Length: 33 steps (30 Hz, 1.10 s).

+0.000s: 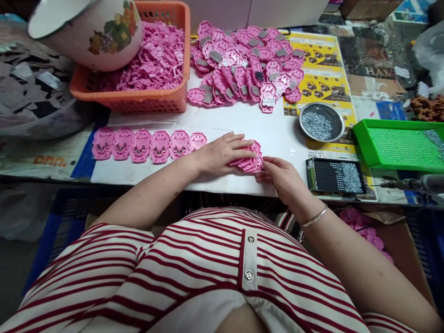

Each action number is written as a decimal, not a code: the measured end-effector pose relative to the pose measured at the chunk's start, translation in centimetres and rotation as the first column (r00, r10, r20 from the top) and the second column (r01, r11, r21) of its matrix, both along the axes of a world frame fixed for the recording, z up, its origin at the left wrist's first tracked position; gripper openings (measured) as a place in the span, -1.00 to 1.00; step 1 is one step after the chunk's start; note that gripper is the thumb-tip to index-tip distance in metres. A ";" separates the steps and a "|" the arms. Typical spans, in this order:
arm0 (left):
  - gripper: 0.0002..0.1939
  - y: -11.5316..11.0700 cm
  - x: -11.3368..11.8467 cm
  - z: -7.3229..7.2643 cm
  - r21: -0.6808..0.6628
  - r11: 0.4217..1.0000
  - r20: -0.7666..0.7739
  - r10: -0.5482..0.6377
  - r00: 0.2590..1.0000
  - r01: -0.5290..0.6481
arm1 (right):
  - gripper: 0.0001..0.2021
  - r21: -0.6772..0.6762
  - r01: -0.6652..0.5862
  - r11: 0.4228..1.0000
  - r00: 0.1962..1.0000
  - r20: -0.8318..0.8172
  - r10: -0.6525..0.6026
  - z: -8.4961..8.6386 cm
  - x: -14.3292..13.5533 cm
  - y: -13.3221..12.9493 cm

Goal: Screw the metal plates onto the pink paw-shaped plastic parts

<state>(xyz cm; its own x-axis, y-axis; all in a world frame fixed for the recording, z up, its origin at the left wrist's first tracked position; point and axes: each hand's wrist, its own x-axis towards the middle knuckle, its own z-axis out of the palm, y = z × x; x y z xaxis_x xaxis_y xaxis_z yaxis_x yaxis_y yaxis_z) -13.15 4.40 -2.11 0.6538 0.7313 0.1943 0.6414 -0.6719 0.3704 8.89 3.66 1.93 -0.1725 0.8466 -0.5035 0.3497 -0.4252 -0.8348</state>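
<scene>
My left hand (225, 153) lies over a small cluster of pink plastic casings (255, 157), its fingers stretched across their top and bearing on them. At the right edge of the same cluster, my right hand (282, 178) has thumb and fingers closed at a casing's rim; its fingertips are partly hidden. Left of my hands runs a row of several pink casings (141, 145), laid face up side by side on a white sheet (138, 121). Small dark metal parts show in the lower half of most of them. My left forearm partly covers the row's right end.
A heap of pink casings (239, 64) with grey patches lies behind. An orange basket (166, 99) of small pink parts carries an enamel pot (83, 37). Rightward are a metal bowl (342, 125) of screws, a black screw tray (322, 173), a green tray (362, 138) and a screwdriver (430, 183).
</scene>
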 end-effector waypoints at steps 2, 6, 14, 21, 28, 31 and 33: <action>-0.25 0.0 0.0 -0.1 0.000 1.000 0.014 -0.008 1.000 0.008 | -0.79 -0.006 0.042 0.999 0.999 -0.001 -0.042 -0.3 0.0 0.4; -0.30 -0.3 -0.3 -0.4 0.014 1.000 0.041 0.023 0.999 -0.024 | -0.72 0.009 0.074 0.997 0.997 0.003 -0.074 -1.0 -0.4 0.9; -0.18 -1.9 -0.9 -0.3 0.076 0.988 -0.066 0.140 0.988 -0.135 | -0.71 0.093 0.164 0.982 0.985 0.036 -0.167 -1.5 1.4 1.0; -0.20 -3.6 -0.8 0.1 0.076 0.966 -0.131 0.256 0.958 -0.248 | -0.73 0.129 0.228 0.965 0.968 0.079 -0.239 -1.4 4.0 0.9; -0.32 -3.3 1.2 0.8 0.051 0.957 -0.112 0.290 0.950 -0.286 | -0.69 0.206 0.167 0.964 0.961 0.184 -0.206 -1.8 5.0 0.8; -0.33 -2.6 2.3 0.8 0.023 0.952 -0.069 0.307 0.949 -0.306 | -0.64 0.327 0.080 0.942 0.931 0.312 -0.187 -1.8 5.5 0.5; -0.32 -2.1 3.0 0.7 0.008 0.954 -0.042 0.299 0.953 -0.299 | -0.61 0.444 -0.013 0.896 0.887 0.418 -0.194 -1.5 5.5 0.2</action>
